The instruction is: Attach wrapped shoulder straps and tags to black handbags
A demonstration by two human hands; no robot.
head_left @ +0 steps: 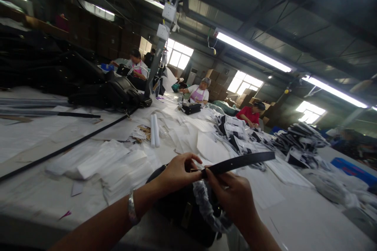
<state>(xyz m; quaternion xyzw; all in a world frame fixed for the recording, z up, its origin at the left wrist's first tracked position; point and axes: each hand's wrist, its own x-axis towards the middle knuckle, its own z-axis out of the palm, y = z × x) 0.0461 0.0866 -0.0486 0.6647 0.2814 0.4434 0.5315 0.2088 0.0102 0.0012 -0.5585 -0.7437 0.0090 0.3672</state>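
A black leather strap (241, 162) sticks out to the right from between my hands, its free end in the air. My right hand (232, 194) pinches it near its left end. My left hand (179, 172) closes on the same end, where a small gold-coloured metal piece (194, 170) shows between the fingers. Below them on the table edge sits a black handbag (173, 208) with a gold-coloured clasp (186, 215), partly covered by my arms. A handle wrapped in crinkled clear plastic (203, 204) curves over the bag under my right hand.
White sheets and sleeves (118, 164) cover much of the table. Black bags (112, 90) are heaped at the left, with a long black strap (73, 143) before them. Two white rolls (154, 130) lie mid-table. Wrapped pieces (300, 141) are piled right, near a blue box (353, 172). Several people sit beyond.
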